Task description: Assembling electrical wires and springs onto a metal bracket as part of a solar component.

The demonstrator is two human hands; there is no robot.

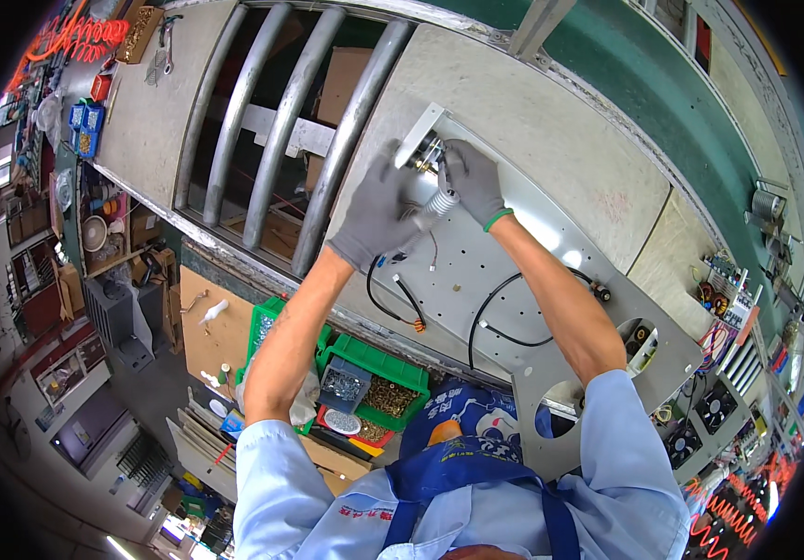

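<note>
A long grey sheet-metal panel (462, 266) with small holes and a raised end flange (420, 133) lies on the bench. Against that flange sits a round, shiny metal fitting (426, 152). My left hand (374, 210), in a grey glove, curls around a ribbed grey tube (437, 207) just below the fitting. On the fitting's right side, my gloved right hand (475, 179) has its fingers closed; what they pinch is hidden. Black cables with connectors (402, 294) lie on the panel between my forearms, and a longer black cable (490, 308) loops under my right forearm.
Metal rollers (276, 121) span a gap in the bench to the left. Green bins (378, 378) of screws and small metal parts stand below the bench's near edge. Blue bins (86, 129) sit far left. Panels with black fans (714, 411) and wiring stand at right.
</note>
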